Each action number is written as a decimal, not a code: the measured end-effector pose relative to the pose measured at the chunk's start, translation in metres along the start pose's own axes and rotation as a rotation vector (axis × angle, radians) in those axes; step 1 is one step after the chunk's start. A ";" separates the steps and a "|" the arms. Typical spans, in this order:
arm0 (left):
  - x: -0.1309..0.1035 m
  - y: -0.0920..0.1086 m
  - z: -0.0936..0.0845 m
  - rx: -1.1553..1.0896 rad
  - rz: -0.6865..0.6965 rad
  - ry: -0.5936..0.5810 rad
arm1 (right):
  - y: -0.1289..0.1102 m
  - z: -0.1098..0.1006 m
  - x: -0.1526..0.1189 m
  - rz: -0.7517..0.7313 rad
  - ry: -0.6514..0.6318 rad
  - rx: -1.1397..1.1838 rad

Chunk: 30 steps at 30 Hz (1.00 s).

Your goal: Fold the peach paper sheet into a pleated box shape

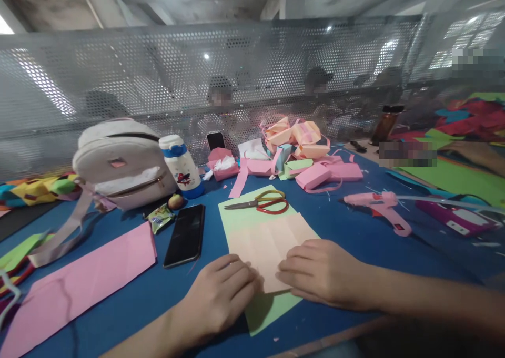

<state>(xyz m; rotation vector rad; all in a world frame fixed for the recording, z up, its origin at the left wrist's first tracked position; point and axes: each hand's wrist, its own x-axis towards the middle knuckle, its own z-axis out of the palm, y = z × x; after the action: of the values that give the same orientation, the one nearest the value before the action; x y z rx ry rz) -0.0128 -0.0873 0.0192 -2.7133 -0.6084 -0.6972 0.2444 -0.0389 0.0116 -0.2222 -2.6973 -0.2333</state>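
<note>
A creased sheet of peach paper (pixel 272 242) lies over a green sheet (pixel 266 316) on the blue table. My left hand (pixel 224 289) is closed at the peach sheet's lower left corner, fingers curled, the thumb mostly hidden. On its right edge, my right hand (pixel 323 271) grips the same sheet with bent fingers pressed together on top; that thumb is out of sight. Just beyond the peach sheet, scissors (pixel 258 204) with one yellow and one red handle rest on the green paper, blades pointing left.
To the left are a black phone (pixel 184 235), pink paper (pixel 90 284), a white backpack (pixel 122 163) and a bottle (pixel 181 166). Folded paper pieces (pixel 300 137) sit at the back. On the right lie a pink glue gun (pixel 379 208) and a purple box (pixel 453 216).
</note>
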 end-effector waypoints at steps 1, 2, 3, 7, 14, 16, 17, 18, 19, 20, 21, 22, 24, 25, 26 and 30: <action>-0.001 -0.001 -0.003 -0.011 -0.007 0.010 | -0.001 -0.001 0.001 -0.003 0.056 -0.036; -0.003 -0.001 -0.006 -0.015 -0.011 0.021 | -0.001 -0.002 0.001 -0.009 0.102 -0.073; -0.004 -0.002 -0.009 -0.008 -0.009 0.031 | -0.001 -0.003 0.001 -0.018 0.138 -0.107; -0.014 -0.004 -0.021 0.054 0.010 0.083 | 0.004 -0.009 -0.004 -0.069 0.182 -0.189; -0.034 -0.011 -0.039 0.166 0.035 -0.016 | 0.013 -0.010 -0.020 -0.124 0.128 -0.163; -0.039 -0.010 -0.034 0.174 -0.002 -0.068 | 0.015 -0.007 -0.019 -0.139 0.116 -0.108; -0.042 -0.008 -0.031 0.184 -0.026 -0.097 | 0.016 -0.005 -0.018 -0.149 0.103 -0.073; -0.045 -0.004 -0.028 0.205 -0.055 -0.117 | 0.018 -0.004 -0.017 -0.159 0.086 -0.035; -0.047 0.000 -0.025 0.231 -0.088 -0.143 | 0.019 -0.003 -0.016 -0.167 0.066 0.002; -0.048 0.006 -0.022 0.259 -0.119 -0.155 | 0.021 -0.001 -0.015 -0.171 0.044 0.037; -0.048 0.011 -0.020 0.282 -0.142 -0.162 | 0.024 0.000 -0.013 -0.166 0.020 0.074; -0.046 0.016 -0.017 0.283 -0.146 -0.200 | 0.026 0.000 -0.012 -0.152 -0.008 0.117; -0.037 0.022 -0.012 0.240 -0.111 -0.253 | 0.031 0.001 -0.009 -0.103 -0.086 0.238; -0.030 0.022 -0.008 0.205 -0.088 -0.284 | 0.034 0.001 -0.006 -0.072 -0.135 0.312; -0.023 0.021 -0.004 0.172 -0.074 -0.305 | 0.036 0.001 -0.004 -0.036 -0.184 0.388; -0.001 0.010 0.010 0.059 -0.053 -0.340 | 0.042 0.006 0.008 0.141 -0.276 0.624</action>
<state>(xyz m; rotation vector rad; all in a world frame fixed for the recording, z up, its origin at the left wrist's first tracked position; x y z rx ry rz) -0.0047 -0.0930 0.0083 -2.7889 -0.7647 -0.2224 0.2429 0.0041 0.0152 -0.2632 -2.8454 0.7194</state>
